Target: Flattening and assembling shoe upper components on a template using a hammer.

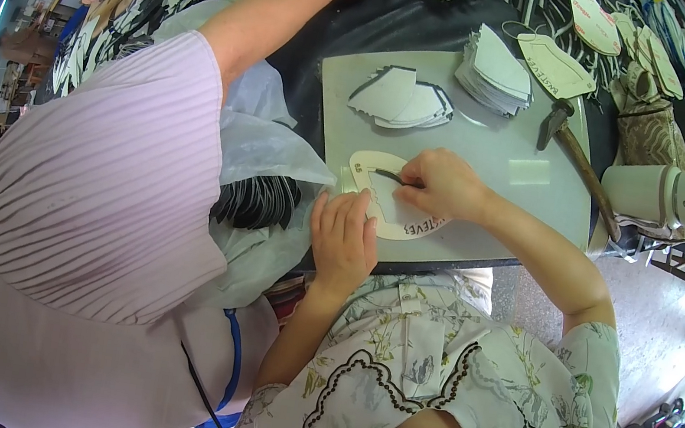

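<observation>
A cream card template (411, 226) with a cut-out middle and handwriting along its rim lies on a pale grey board (526, 218) near the front edge. My left hand (346, 232) rests on the template's left edge, fingers stretched out flat and holding nothing. Inside the cut-out, my right hand (445, 185) pinches a slim dark piece (390, 175); its kind I cannot make out, as the fingers hide part of it. Farther back on the board are a fanned pile of white, dark-edged pieces (402, 100) and a taller stack of white pieces (496, 71).
A hammer (581, 164) lies across the board's right side, beside a pale flask (656, 195). More templates (556, 66) lie behind. Close on my left sits a co-worker in a lilac top (115, 182), arm reaching over the table. Plastic bags (269, 147) hold dark pieces between us.
</observation>
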{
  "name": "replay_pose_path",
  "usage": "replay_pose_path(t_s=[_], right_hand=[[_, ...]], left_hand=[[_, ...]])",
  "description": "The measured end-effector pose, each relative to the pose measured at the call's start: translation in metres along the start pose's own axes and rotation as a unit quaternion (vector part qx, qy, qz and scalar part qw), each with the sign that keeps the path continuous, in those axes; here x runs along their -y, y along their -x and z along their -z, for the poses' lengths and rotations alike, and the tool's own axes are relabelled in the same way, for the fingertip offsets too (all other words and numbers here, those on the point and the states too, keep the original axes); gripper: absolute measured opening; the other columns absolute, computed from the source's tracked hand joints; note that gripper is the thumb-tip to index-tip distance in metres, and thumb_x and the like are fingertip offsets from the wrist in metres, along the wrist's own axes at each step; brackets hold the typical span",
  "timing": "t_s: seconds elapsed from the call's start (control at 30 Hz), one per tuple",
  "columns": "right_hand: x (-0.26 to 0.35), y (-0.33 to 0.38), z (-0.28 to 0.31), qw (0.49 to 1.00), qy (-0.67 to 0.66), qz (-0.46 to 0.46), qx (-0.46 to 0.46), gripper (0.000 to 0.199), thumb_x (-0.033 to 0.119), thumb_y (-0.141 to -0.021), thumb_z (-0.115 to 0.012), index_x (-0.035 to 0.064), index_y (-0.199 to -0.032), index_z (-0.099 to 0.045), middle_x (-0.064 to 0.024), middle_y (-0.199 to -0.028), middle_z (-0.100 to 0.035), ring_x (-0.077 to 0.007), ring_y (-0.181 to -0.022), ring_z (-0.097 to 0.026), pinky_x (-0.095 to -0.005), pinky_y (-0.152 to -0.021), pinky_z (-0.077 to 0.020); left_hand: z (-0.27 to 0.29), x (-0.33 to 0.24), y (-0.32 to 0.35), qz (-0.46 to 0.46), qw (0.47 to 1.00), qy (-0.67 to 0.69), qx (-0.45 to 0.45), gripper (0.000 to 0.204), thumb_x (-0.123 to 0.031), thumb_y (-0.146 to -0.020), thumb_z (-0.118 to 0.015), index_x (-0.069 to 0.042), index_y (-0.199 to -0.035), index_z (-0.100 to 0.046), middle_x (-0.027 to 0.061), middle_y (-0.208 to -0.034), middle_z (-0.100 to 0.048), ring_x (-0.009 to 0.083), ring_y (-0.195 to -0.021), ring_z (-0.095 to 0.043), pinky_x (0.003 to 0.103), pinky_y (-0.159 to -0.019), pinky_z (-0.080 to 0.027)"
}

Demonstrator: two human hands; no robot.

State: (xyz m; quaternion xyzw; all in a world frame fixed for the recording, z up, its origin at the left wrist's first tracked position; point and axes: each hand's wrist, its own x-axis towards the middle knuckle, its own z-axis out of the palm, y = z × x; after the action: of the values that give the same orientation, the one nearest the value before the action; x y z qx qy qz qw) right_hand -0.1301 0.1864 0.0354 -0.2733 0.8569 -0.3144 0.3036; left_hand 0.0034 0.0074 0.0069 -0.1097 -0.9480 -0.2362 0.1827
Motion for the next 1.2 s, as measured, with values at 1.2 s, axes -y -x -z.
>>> replay_pose_path(t_s=[1.2], right_hand=[[-0.009, 0.018, 0.032, 0.974, -0.193, -0.083, 0.078, 0.025, 0.020, -0.085, -0.070, -0.0017, -0.072, -0.066, -0.0109, -0.062, -0.066, -0.0191, -0.053, -0.065, -0.0319, -0.051, -0.0508]], left_hand=[[0.012, -0.015, -0.015, -0.001, 0.990, -0.117, 0.081, 0.056, -0.040, -0.087, -0.068, -0.010, -0.133, -0.059, 0.0116, -0.113, -0.052, 0.0311, -0.108, -0.051, 0.054, -0.102, -0.037]])
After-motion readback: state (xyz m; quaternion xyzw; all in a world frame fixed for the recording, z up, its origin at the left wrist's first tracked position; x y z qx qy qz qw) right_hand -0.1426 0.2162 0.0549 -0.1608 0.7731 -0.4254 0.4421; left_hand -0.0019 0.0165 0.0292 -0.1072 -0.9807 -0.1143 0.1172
